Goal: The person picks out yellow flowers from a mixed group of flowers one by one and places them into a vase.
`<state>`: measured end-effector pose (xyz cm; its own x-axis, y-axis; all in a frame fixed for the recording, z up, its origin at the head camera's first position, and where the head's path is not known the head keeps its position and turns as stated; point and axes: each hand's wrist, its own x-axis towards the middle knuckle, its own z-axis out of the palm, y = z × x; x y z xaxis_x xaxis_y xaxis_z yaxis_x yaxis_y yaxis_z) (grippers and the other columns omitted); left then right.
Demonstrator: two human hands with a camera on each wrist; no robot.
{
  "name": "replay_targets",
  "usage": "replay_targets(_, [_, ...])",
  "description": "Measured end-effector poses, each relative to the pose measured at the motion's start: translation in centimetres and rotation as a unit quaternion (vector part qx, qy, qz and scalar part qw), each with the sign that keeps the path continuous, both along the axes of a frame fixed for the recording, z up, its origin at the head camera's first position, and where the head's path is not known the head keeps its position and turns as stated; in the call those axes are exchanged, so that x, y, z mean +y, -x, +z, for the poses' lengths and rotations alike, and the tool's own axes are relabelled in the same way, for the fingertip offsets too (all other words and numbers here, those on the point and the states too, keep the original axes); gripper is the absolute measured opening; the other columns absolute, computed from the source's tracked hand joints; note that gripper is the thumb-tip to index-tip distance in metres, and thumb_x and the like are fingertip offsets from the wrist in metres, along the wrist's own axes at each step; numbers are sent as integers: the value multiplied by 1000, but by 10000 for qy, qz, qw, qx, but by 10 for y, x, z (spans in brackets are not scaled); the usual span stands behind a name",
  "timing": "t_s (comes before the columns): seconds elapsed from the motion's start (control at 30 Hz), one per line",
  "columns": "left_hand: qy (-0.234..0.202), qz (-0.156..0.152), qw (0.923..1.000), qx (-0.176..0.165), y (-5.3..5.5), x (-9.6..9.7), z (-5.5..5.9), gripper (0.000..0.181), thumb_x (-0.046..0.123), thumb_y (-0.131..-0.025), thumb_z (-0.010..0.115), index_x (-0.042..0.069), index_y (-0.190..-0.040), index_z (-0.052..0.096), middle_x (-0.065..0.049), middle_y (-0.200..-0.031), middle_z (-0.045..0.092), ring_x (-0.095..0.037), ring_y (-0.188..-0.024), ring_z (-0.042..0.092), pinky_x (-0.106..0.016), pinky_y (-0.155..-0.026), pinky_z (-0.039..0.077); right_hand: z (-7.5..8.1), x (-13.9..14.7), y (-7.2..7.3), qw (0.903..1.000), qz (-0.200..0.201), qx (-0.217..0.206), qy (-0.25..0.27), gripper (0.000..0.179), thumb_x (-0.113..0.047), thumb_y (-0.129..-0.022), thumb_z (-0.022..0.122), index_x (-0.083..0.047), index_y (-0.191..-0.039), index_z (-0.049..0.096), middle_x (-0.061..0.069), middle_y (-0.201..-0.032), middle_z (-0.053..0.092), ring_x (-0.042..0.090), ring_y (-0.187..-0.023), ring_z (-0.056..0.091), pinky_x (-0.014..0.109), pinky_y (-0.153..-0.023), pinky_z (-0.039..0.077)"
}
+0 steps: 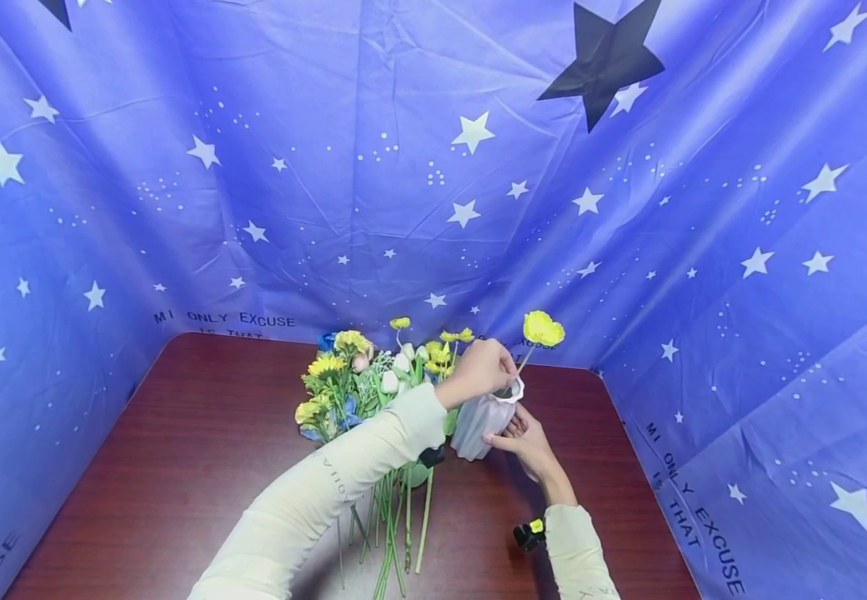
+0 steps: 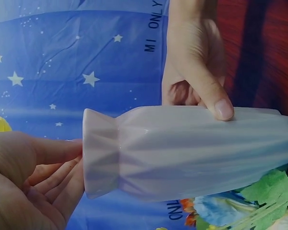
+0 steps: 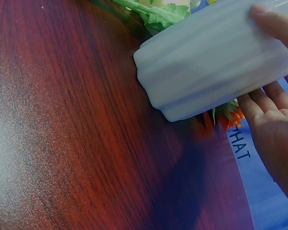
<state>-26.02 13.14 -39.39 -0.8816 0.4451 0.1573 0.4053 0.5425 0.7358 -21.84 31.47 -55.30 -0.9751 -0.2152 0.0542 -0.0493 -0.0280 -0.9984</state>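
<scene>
A pale, fluted vase (image 1: 476, 427) stands on the table, its scalloped mouth facing up. My right hand (image 1: 537, 450) grips its side; the thumb lies along the near wall, as the left wrist view shows, and the fingers (image 3: 259, 99) reach round behind. At the rim, my left hand (image 1: 482, 367) pinches the thin stem of a yellow flower (image 1: 543, 328) with its fingertips. The bloom rises above the vase mouth, while the stem's lower end is hidden by hand and rim. In the left wrist view, the left fingertips lie right at the vase's rim (image 2: 89, 153).
Left of the vase lies a bunch of flowers, with white tulips (image 1: 390, 382), yellow blooms (image 1: 326, 365) and long green stems (image 1: 388, 533) pointing toward me. A small black object with a yellow patch (image 1: 529, 534) is by the right sleeve. Blue star-printed cloth (image 1: 358, 208) surrounds the reddish-brown table (image 1: 201, 417).
</scene>
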Motion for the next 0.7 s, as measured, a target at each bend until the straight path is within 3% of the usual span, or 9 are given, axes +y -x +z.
replay_targets(0.13, [241, -26, 9996, 159, -1, 1, 2, 4, 7, -86, 78, 10, -85, 81, -1, -83, 79, -10, -68, 66, -14, -59, 47, 0, 0, 0, 10000, 6, -30, -22, 87, 20, -78, 71, 6, -154, 29, -9, -128, 64, 1, -120, 61, 17, -103, 51])
replay_targets(0.7, [863, 36, 9958, 312, -1, 7, -1, 5, 19, -88, 80, 19, -83, 82, 6, -82, 78, -9, -69, 67, -18, -56, 49, 4, -1, 0, 9998, -54, -138, -124, 91, 18, -77, 74, 5, -155, 28, -7, -130, 62, 1, -121, 61, 17, -104, 51])
